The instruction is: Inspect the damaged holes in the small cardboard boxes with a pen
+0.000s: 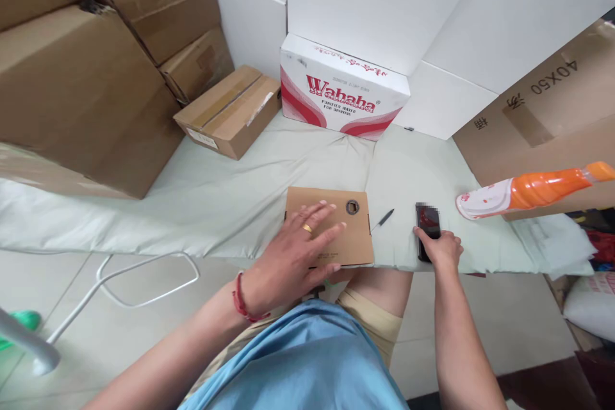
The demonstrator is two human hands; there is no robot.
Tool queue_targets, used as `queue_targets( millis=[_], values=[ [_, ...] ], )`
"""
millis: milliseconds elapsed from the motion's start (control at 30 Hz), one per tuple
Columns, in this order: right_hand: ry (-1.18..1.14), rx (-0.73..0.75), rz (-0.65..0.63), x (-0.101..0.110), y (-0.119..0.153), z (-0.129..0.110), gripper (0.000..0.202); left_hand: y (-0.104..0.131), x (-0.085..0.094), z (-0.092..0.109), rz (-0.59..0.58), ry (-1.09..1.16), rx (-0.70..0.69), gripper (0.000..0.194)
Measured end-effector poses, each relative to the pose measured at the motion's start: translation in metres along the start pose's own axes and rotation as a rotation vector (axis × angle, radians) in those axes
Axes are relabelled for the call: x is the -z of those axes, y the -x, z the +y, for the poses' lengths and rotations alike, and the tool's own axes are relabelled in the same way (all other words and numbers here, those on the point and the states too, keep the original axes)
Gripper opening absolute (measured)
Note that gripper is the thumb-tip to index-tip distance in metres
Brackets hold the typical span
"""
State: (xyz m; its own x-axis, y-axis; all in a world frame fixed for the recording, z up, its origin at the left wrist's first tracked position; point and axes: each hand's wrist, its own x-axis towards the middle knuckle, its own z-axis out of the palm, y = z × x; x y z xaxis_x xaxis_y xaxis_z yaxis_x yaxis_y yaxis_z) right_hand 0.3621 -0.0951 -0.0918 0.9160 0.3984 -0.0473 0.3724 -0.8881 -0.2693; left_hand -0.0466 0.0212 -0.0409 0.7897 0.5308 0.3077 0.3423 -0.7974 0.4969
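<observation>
Two hands share the near edge: the left hand (294, 250) spreads wide, perhaps steadying the flat carton (356, 245), while the right hand (442, 247) grips the phone (427, 221) by its sides.

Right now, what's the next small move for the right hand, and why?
I'd probably firm up the grip on the smartphone and lift it straight up. The right hand already spans it, thumb at its left edge. A pen lies between it and the small cardboard box, so sliding it left could hit the pen.
</observation>
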Motion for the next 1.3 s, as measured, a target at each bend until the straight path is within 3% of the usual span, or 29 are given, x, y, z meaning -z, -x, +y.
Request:
queue_targets(
  millis=[100,233,333,400,467,600,733,1100,1200,1300],
  values=[
    [-0.046,0.024,-0.009,0.005,0.011,0.001,0.089,0.018,0.008,-0.015,0.055,-0.033,0.067,0.072],
    [-0.220,0.119,-0.109,0.017,0.049,-0.005,0.075,0.037,0.003,-0.027,0.020,-0.075,0.128,0.085],
    [-0.548,0.261,-0.250,0.031,0.093,-0.026,0.068,0.041,-0.011,-0.031,0.001,-0.049,0.174,0.085],
    [-0.622,0.336,-0.319,0.040,0.123,-0.049,0.064,0.039,-0.022,-0.030,0.018,-0.013,0.178,0.086],
    [-0.557,0.396,-0.295,0.047,0.146,-0.072,0.061,0.037,-0.032,-0.026,0.052,0.000,0.164,0.084],
    [-0.362,0.477,-0.108,0.045,0.173,-0.105,0.064,0.036,-0.041,-0.013,0.087,-0.046,0.173,0.078],
    [-0.303,0.525,-0.019,0.033,0.180,-0.113,0.065,0.036,-0.042,-0.007,0.079,-0.083,0.196,0.077],
    [-0.259,0.584,0.011,0.028,0.182,-0.115,0.066,0.039,-0.043,-0.012,0.098,-0.035,0.182,0.086],
    [-0.254,0.563,-0.009,0.029,0.173,-0.109,0.068,0.042,-0.036,-0.010,0.192,0.085,0.197,0.091],
    [-0.232,0.507,0.028,0.032,0.149,-0.090,0.071,0.050,-0.026,-0.008,0.328,0.163,0.282,0.074]
  ],
)
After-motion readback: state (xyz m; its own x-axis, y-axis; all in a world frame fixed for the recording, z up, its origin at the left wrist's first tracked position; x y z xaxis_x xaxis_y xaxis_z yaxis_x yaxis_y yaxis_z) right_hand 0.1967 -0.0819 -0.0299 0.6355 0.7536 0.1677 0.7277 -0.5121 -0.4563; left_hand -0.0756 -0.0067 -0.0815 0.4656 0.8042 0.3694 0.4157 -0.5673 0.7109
